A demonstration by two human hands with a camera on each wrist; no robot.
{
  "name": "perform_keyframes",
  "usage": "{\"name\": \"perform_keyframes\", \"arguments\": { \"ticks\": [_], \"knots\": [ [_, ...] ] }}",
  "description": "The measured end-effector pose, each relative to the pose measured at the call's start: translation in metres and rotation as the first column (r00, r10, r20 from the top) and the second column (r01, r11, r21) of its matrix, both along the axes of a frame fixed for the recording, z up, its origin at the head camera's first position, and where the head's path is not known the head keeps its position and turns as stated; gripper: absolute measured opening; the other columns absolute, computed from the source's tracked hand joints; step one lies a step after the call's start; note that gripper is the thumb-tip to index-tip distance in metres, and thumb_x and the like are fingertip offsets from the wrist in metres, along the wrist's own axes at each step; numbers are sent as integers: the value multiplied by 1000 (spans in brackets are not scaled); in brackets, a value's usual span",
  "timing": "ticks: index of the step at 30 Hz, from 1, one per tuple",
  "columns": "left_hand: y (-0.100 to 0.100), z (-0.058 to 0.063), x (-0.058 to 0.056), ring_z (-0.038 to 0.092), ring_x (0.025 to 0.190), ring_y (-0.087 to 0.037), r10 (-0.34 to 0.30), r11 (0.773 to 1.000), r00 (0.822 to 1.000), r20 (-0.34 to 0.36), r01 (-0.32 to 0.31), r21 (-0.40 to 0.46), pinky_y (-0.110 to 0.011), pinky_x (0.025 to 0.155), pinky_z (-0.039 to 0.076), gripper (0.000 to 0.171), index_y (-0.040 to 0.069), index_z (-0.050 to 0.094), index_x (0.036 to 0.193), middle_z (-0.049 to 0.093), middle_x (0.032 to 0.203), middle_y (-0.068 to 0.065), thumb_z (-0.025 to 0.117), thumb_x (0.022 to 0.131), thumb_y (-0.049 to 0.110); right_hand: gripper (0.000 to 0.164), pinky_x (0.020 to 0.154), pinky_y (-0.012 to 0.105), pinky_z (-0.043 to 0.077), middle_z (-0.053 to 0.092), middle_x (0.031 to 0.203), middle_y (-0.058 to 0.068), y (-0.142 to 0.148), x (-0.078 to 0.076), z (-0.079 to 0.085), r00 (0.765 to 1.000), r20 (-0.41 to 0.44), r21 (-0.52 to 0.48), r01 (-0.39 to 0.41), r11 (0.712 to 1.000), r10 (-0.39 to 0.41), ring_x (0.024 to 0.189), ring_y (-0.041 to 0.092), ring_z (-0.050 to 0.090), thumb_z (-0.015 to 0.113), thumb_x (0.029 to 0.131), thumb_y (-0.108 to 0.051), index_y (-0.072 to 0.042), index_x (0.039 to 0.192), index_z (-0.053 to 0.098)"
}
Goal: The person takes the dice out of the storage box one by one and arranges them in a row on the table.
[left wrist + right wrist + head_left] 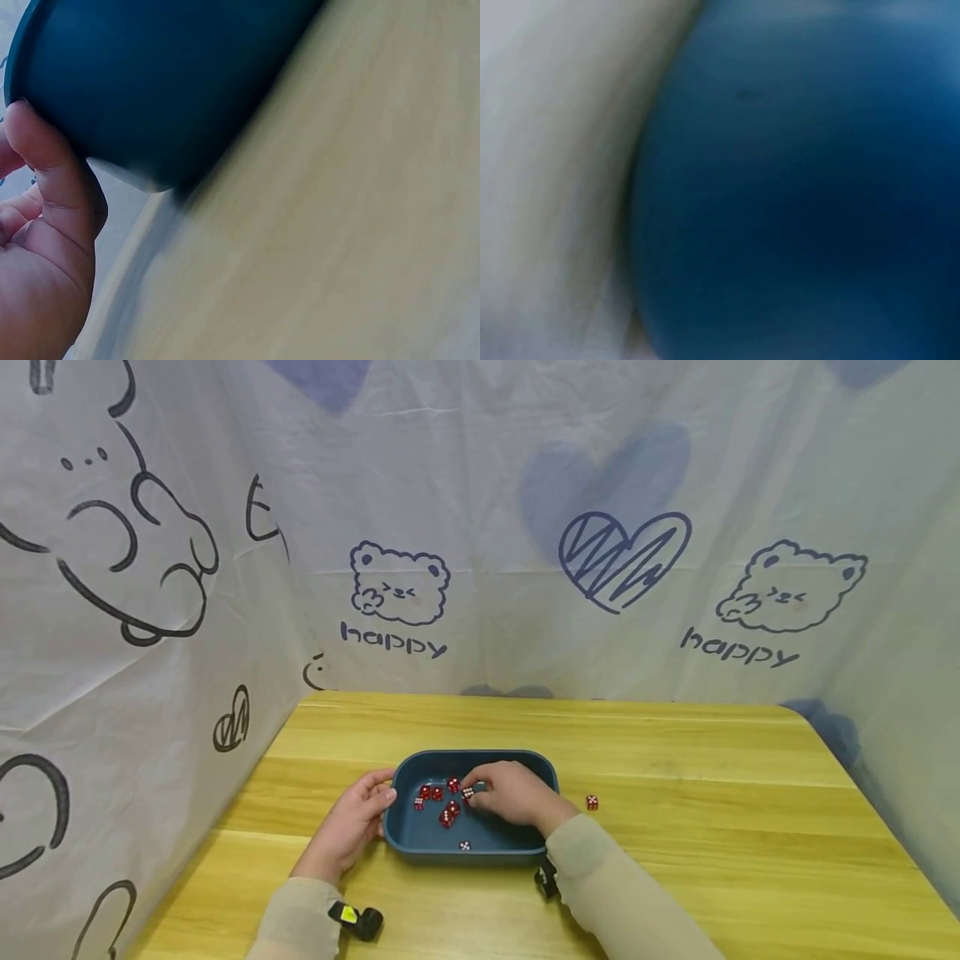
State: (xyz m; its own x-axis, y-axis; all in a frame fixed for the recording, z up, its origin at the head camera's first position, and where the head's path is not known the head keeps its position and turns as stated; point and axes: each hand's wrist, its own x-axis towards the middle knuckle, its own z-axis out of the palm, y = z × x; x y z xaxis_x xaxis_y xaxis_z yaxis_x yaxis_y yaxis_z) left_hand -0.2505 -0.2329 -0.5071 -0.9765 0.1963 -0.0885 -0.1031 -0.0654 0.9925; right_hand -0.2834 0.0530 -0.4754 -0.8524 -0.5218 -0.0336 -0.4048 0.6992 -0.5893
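A dark teal rectangular box (472, 858) with rounded corners sits on the table. My left hand (358, 817) grips its left end, thumb at the rim and fingers along the outer wall; the left wrist view shows this thumb (46, 142) against the box wall (165, 82). Reaching over the right side, my right hand (513, 792) is inside the box, pinching a red die (467, 793) between thumb and fingertips. Several red dice lie on the box floor, among them one die (437, 793) to the left and another (465, 845) by the near wall.
A single red die (592, 802) lies on the yellow wood-grain table (720, 827), right of the box. White cloth with drawings (480, 527) hangs behind the table and along both sides. In the right wrist view, the blurred box wall (795, 187) fills most of the picture.
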Motion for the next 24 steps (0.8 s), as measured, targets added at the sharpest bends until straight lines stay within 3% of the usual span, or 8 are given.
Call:
{"name": "perform_keyframes", "arguments": {
  "ticks": [7, 14, 24],
  "knots": [
    [-1, -1, 0, 53, 67, -14, 4, 1000, 1000, -1, -4, 2, -22, 56, 48, 43, -2, 42, 146, 55, 104, -13, 53, 106, 10, 22, 76, 31, 47, 68, 100, -17, 0, 1, 3, 999, -48, -47, 17, 999, -20, 81, 10, 56, 68, 98, -31, -27, 118, 74],
    [-1, -2, 0, 54, 68, -14, -8, 1000, 1000, -7, 8, 18, -21, 56, 48, 43, -3, 41, 145, 55, 104, -14, 53, 105, 8, 27, 56, 30, 41, 54, 65, -3, 5, 4, 9, 996, -81, -91, 31, 995, -39, 55, 14, 46, 65, 100, -33, -25, 124, 71],
    [-2, -3, -1, 53, 67, -14, -9, 1000, 1000, -5, 9, 17, -21, 56, 48, 44, -2, 41, 146, 55, 104, -14, 53, 105, 9, 30, 51, 28, 36, 47, 61, -3, 19, 9, 22, 989, -119, -162, 72, 984, -92, 51, 13, 42, 67, 99, -29, -24, 128, 69]
  ]
}}
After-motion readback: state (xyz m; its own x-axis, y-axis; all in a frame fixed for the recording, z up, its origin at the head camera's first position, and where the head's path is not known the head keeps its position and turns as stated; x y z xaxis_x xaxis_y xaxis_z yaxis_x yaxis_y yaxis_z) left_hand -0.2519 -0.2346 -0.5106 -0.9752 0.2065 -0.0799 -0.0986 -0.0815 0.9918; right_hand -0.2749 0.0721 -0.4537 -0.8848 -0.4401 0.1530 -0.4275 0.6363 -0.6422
